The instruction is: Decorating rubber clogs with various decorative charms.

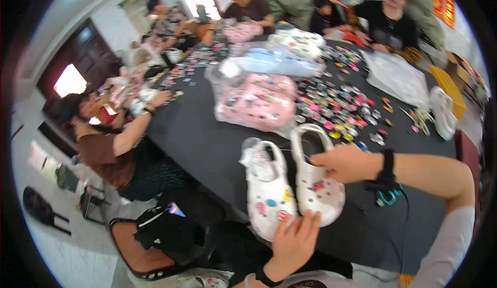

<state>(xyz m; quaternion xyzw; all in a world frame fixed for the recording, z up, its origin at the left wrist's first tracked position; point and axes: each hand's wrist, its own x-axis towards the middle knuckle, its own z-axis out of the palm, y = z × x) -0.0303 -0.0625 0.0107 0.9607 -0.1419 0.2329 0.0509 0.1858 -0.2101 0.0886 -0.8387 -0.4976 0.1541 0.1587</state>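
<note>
Two white clogs lie side by side on the black table [196, 143]. The left clog [266, 189] carries several coloured charms and has a clear plastic bag stuffed in it. My left hand [294, 241] rests at its toe, fingers spread, holding nothing. The right clog [313, 176] bears a red charm. My right hand [342, 162], with a black band on the wrist, pinches the right clog's upper near its opening.
Pink clogs in clear bags [259, 101] and pale blue ones [279, 62] lie behind. Several small coloured charms [341, 106] are scattered to the right. A white clog [442, 112] sits far right. Other people sit around the table; a chair with a black bag [165, 231] stands left.
</note>
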